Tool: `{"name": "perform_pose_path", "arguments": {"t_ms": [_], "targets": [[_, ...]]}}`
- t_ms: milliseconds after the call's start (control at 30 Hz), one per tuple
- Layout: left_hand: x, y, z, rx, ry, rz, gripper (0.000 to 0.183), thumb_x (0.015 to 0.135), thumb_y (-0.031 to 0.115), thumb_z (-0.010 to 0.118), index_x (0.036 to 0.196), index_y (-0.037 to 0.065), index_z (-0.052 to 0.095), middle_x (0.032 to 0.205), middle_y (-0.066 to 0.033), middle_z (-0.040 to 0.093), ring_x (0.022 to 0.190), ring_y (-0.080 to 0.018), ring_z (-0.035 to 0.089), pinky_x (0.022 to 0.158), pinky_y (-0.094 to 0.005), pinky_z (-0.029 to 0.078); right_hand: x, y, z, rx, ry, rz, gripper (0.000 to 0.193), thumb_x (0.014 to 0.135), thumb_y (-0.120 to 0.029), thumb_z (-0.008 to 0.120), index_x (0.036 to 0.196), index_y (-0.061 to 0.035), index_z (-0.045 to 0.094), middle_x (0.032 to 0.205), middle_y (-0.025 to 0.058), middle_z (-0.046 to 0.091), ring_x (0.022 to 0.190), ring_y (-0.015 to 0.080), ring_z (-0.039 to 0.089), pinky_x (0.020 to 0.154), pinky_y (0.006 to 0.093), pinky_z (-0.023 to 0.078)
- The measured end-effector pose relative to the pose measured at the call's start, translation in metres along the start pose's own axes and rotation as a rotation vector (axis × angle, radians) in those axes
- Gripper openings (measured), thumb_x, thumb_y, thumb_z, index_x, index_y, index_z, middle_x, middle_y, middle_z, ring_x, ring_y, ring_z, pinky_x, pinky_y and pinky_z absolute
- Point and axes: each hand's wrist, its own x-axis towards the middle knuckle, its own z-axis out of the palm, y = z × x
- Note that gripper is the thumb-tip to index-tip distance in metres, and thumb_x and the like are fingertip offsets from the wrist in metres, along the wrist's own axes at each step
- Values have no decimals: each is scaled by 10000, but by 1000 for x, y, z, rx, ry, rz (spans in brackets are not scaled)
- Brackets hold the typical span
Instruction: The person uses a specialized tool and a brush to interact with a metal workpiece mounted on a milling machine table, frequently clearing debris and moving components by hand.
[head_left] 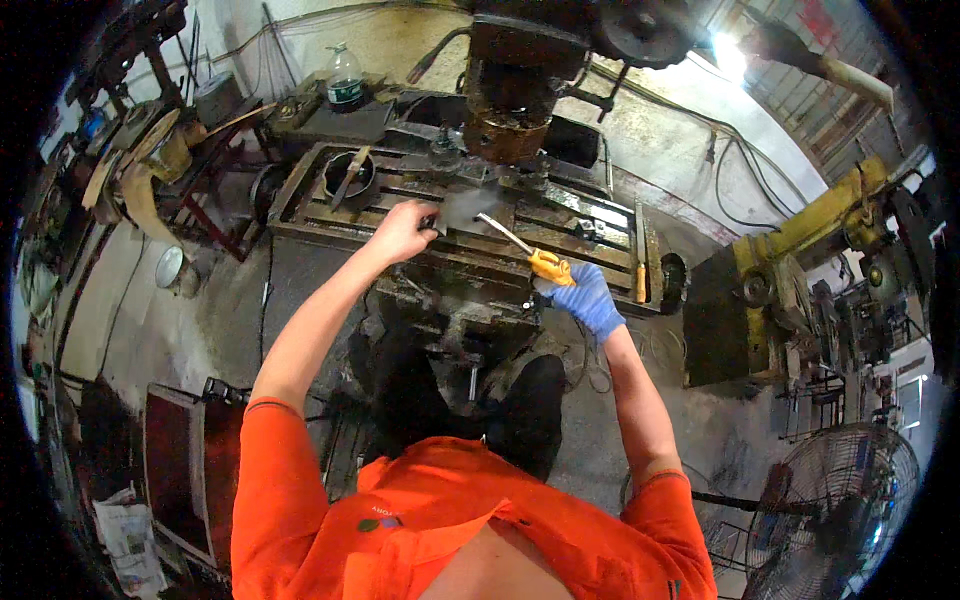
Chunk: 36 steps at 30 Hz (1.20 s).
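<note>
My right hand [588,302], in a blue glove, is closed round a yellow air blow gun [548,266]. Its long metal nozzle points up and left over the slotted machine table [345,226], and a pale haze hangs by the tip. Bare, my left hand [402,234] is closed on a small dark part [429,222] just left of that haze; its exact kind is too small to make out. Above the table's far side hangs the dark machine head [512,90].
A round black bowl [362,184] with a brush [351,176] across it stands on the table's left. At its right end lies a yellow-handled tool [641,282]. A clear plastic bottle [344,80] stands behind. A fan [850,500] is at lower right.
</note>
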Motion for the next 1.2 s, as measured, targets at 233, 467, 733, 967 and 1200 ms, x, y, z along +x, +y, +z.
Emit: {"name": "perform_pose_path", "arguments": {"t_ms": [233,467,733,967,1200], "targets": [[76,12,49,134,4,72,336,652,89,612,981,17,597,959,-191,580,930,-349,545,836,-417,435,12,86,24,-40,48,153,330,676,-301,727,854,-32,659,740,86,657,626,164,606,574,272,456],[73,30,49,309,119,34,298,689,120,616,980,70,571,924,-166,585,874,-317,566,735,-422,447,-21,97,34,-352,313,249,441,665,-301,723,956,16,627,855,167,648,768,217,636,707,293,473],[99,13,73,286,199,82,206,718,175,602,893,76,561,804,-140,604,745,-322,593,680,-419,463,-68,60,5,9,290,314,340,715,-233,706,929,23,641,895,145,655,802,176,630,730,274,476],[110,22,72,299,301,-159,277,729,255,633,882,32,569,776,-154,611,725,-299,614,634,-424,482,-90,52,-39,-96,380,223,328,707,-214,708,930,17,642,805,108,661,708,123,597,655,271,476],[116,10,78,133,277,-364,365,684,289,668,942,47,580,846,-162,623,815,-315,605,695,-424,484,-45,-77,-144,-147,722,-258,325,735,-117,648,1034,7,614,923,60,628,763,109,537,714,248,447]]}}
